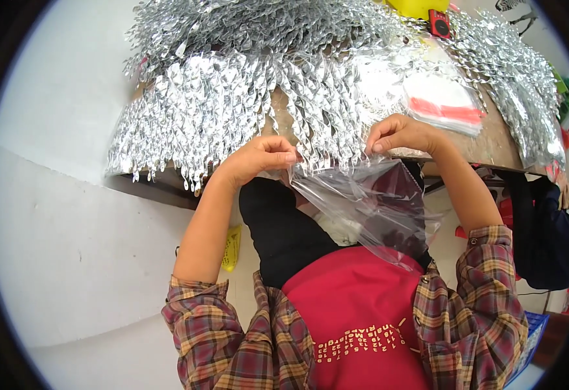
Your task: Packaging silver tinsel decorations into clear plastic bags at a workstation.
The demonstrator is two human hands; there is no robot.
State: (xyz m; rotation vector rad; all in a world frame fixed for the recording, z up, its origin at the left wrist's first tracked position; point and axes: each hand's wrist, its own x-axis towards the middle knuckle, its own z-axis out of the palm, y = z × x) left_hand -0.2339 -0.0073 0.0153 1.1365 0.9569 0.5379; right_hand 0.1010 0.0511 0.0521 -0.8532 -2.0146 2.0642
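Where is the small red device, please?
In the head view, the small red device sits at the upper right, beside the yellow object, beyond the right hand.

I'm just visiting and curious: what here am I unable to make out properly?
Most of the tabletop: head view, covered by the silver strips.
The yellow object's full shape: head view, cut off by the top edge.
Much of the blue crate: head view, hidden by the plaid sleeve.
What the right hand pinches: head view, shiny strips and clear film blend at its fingertips.
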